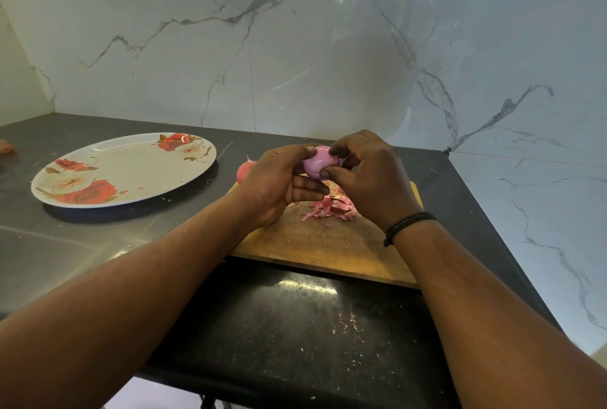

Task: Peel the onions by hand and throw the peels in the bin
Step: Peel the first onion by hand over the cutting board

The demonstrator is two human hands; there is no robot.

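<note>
A shiny pink peeled onion point(318, 163) is held above the wooden cutting board point(328, 244). My left hand point(279, 185) cups it from the left. My right hand point(371, 178) pinches it from the right, thumb and fingertips on its surface. A pile of reddish onion peels point(330, 208) lies on the board under my hands. A second onion point(244, 170), still in its skin, sits at the board's far left corner, partly hidden by my left hand. No bin is in view.
A white oval plate with red roses point(124, 168) lies on the dark counter to the left. A reddish scrap point(6, 146) sits at the far left edge. Marble walls close the back and right. Small peel bits dot the counter point(348, 323) near me.
</note>
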